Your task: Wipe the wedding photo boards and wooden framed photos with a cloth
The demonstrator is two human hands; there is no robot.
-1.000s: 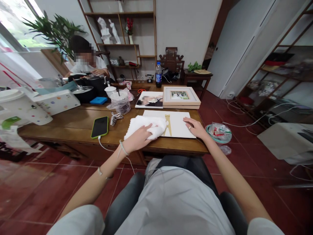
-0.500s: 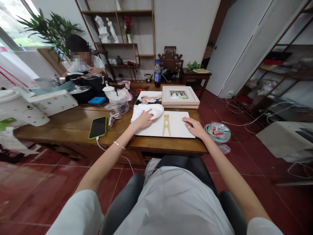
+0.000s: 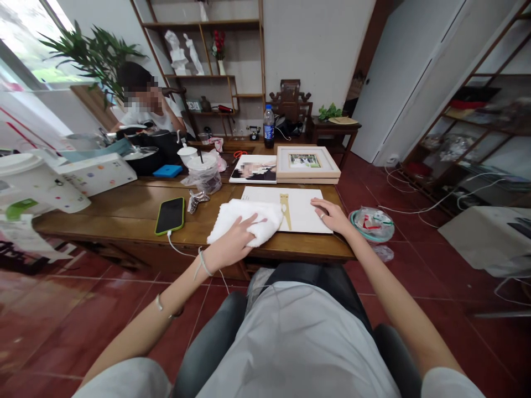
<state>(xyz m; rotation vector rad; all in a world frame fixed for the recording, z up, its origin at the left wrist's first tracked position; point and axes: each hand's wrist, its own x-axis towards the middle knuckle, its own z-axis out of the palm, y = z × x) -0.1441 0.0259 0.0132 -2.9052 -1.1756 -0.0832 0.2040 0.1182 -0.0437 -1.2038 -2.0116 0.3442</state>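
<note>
My left hand [image 3: 234,239] presses on a folded white towel [image 3: 226,216], its fingers over the cloth. The towel lies across the left part of a flat white board [image 3: 306,213] and hangs past its near edge. On the board is a gold two-legged piece [image 3: 284,200], its left leg partly hidden by the towel. My right hand [image 3: 333,216] rests on the board's right edge, fingers extended and holding nothing.
Behind the board are a photo print [image 3: 254,168] and stacked picture frames [image 3: 309,165]. A phone [image 3: 170,214] on a cable, a bagged cup [image 3: 203,168] and a bottle [image 3: 269,130] stand on the table [image 3: 124,207]. A person [image 3: 145,110] sits across; a bin [image 3: 371,224] is right.
My left hand has drawn the towel toward me and slightly left, from the board's far left to its near edge. The right hand stays at the right edge.
</note>
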